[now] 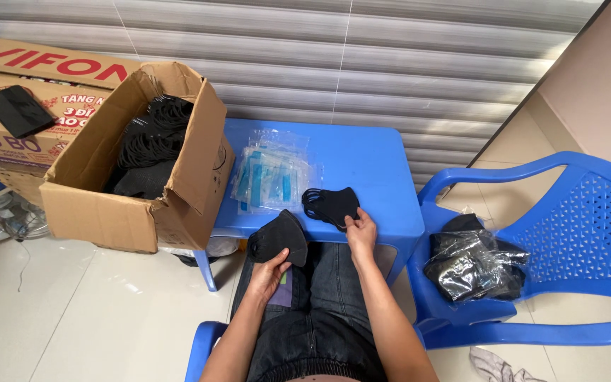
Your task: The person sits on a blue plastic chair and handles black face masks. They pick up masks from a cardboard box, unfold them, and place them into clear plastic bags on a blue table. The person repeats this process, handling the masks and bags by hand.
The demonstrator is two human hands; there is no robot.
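Now left hand (266, 272) grips 1 black mask (281, 238); right hand (361, 233) pinches another mask (334, 205) on blue table (369, 163)

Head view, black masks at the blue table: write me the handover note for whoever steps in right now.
Left hand: holds a folded black mask over the lap, at the table's near edge.
Right hand: pinches a small stack of black masks lying on the blue table.
Clear sleeves lie in a pile on the table, left of the stack.
Open cardboard box at left is full of loose black masks.
Done: bagged black masks sit on the blue chair at right.
Left: the box's masks are unbagged, as are those in hand.
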